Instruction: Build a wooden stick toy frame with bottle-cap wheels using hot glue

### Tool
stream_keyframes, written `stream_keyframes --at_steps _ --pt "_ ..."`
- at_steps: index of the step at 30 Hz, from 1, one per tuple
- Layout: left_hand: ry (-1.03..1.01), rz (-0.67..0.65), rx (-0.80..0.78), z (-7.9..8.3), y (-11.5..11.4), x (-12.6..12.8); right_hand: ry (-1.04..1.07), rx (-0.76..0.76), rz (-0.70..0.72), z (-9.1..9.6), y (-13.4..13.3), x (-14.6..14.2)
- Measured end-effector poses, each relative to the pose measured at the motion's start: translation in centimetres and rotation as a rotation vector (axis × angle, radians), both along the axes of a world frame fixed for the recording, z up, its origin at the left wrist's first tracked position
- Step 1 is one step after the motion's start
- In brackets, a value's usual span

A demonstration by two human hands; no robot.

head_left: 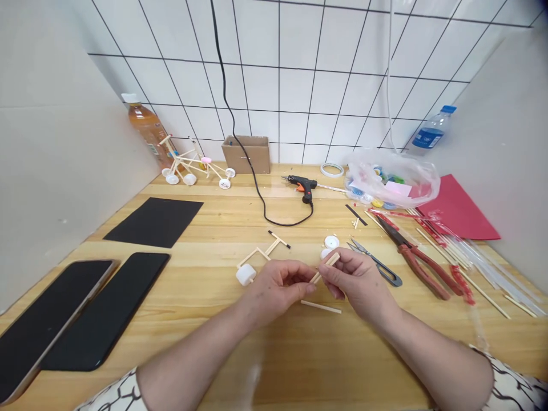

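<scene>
Two short wooden sticks (333, 260), side by side, are pinched between my two hands. My left hand (285, 285) has thumb and fingers closed on their lower end. The fingers of my right hand (355, 279) grip the upper end. On the table just under my hands lies a loose wooden stick (321, 307). Left of my left hand is a white cap (245, 274) with a bit of stick by it. Beyond it lies a small stick frame (273, 246) with black ends. White bottle caps (331, 242) sit behind my right hand, one partly hidden.
At right lie scissors (381, 267), red-handled pliers (417, 260) and long sticks (483, 294). A corded glue gun (305, 185) is at the back, near a bag of caps (394, 180). A stick bicycle model (192, 162) stands back left; phones (111, 314) lie left.
</scene>
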State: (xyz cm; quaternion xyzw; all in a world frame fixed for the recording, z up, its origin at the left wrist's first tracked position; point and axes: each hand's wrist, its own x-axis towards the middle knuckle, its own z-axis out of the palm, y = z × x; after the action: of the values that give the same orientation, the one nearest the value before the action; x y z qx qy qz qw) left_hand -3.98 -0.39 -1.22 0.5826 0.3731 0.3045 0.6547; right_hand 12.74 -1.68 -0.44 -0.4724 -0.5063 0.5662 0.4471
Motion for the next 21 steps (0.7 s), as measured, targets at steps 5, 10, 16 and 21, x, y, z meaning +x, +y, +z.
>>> stream_keyframes --at_steps 5,10,16,21 --pt "0.02 -0.055 0.053 0.15 -0.03 -0.06 0.076 -0.057 -0.009 0.19 0.12 0.14" --pt "0.1 -0.017 0.11 0.2 -0.27 -0.09 0.164 -0.125 0.009 0.23 0.1 0.15" --pt "0.115 0.008 0.118 0.05 -0.29 0.13 0.175 -0.139 -0.007 0.07 0.11 -0.11" --pt "0.09 -0.037 0.067 0.33 -0.13 0.14 0.058 -0.094 -0.011 0.32 0.01 -0.28"
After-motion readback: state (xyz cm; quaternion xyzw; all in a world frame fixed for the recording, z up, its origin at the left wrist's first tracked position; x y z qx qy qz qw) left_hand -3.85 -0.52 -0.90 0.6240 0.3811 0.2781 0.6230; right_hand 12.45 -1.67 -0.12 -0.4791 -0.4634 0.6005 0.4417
